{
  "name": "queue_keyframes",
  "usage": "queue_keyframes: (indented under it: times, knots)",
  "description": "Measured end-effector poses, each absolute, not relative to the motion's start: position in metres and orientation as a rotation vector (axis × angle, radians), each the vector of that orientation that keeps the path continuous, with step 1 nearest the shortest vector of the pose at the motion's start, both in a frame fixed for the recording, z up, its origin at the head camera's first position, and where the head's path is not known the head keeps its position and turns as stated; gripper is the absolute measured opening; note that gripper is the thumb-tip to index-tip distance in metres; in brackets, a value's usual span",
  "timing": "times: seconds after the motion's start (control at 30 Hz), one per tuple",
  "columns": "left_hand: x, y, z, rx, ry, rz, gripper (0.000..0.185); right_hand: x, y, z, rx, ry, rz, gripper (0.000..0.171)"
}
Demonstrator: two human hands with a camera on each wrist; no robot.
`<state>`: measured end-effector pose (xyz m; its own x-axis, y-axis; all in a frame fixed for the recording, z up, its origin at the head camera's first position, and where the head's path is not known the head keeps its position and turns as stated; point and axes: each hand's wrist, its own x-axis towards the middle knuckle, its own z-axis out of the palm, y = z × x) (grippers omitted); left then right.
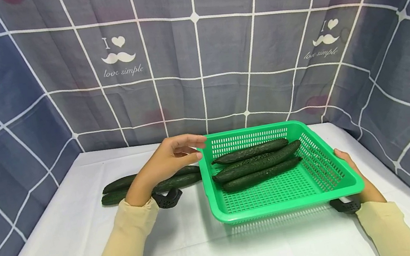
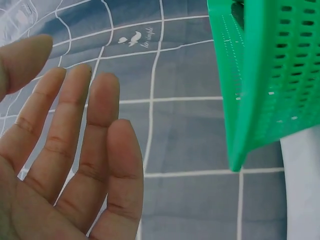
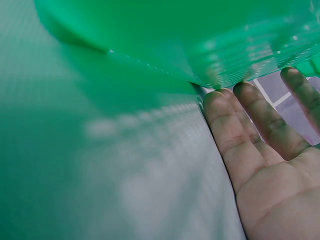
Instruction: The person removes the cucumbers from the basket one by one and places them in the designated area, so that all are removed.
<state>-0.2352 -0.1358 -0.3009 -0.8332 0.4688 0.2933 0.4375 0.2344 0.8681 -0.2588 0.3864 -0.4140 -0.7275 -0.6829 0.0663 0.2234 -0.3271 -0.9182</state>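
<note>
Fingers of the left hand are lying straight and slightly spread, gripping nothing, and hovering just beside the upper left corner of the green perforated basket. Fingers of the right hand are lying extended under the basket's lower right rim, supporting it rather than clasping it; the thumb is resting along the rim edge in the head view. The basket is sitting at the centre right of the frame on the white tabletop, holding three cucumbers lying side by side. Two further cucumbers are lying on the tabletop at centre left, partly behind the left wrist.

Risk assessment: the basket is being steadied on one side only. Should that side rise, the basket is likely to tip left and the loose cucumbers roll toward the far rim. The open left hand is offering no counter-hold.
</note>
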Motion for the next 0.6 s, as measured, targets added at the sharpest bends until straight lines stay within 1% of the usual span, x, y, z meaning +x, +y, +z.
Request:
queue_keyframes:
  times: [0.3,0.6]
  knots:
    - [-0.24,-0.117,-0.286,1.035,2.398,1.713,0.039,-0.259,0.387,-0.414,-0.591,1.418,-2.097,0.071]
    - [-0.245,-0.093,-0.274,1.122,2.326,1.721,0.039,-0.258,0.387,-0.415,-0.616,1.38,-2.058,0.072]
